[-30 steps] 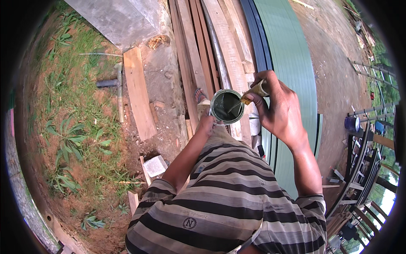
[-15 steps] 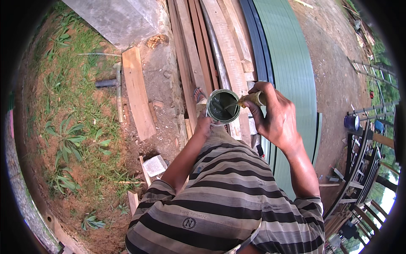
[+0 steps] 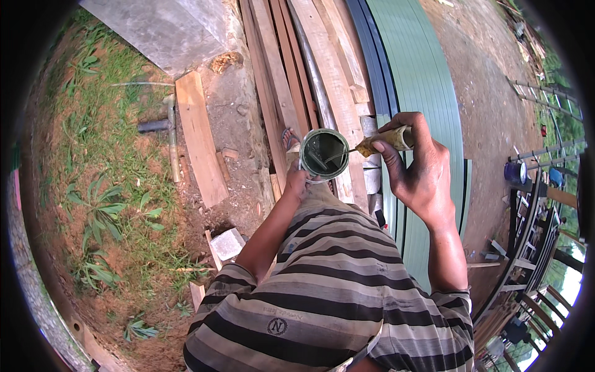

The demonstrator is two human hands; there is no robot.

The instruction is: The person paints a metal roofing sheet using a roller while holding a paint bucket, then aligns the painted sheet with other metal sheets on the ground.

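My left hand (image 3: 297, 183) is closed around the side of a small round can (image 3: 325, 131) held in front of my belly. Dark green paint (image 3: 317, 149) coats its inner wall. In my right hand (image 3: 424, 173) is the thick, pale, paint-stained tube handle of what looks like a small paint roller (image 3: 396, 139). Its thin bent metal rod reaches over the can's right rim and down inside. The tool's head cannot be made out in the dark can. Some of my left fingers are hidden behind the can.
Long timber boards (image 3: 331, 59) and green ribbed metal panels (image 3: 427, 93) lie ahead and to the right. A loose plank (image 3: 201, 142) and a pale block (image 3: 227, 244) lie on the left, near grass. A concrete slab (image 3: 170, 31) stands far left; a dark blue bucket (image 3: 515, 173) is at right.
My right hand has drawn the handle a little to the right, away from the can, and more of the metal rod shows. My left hand and the can have barely moved.
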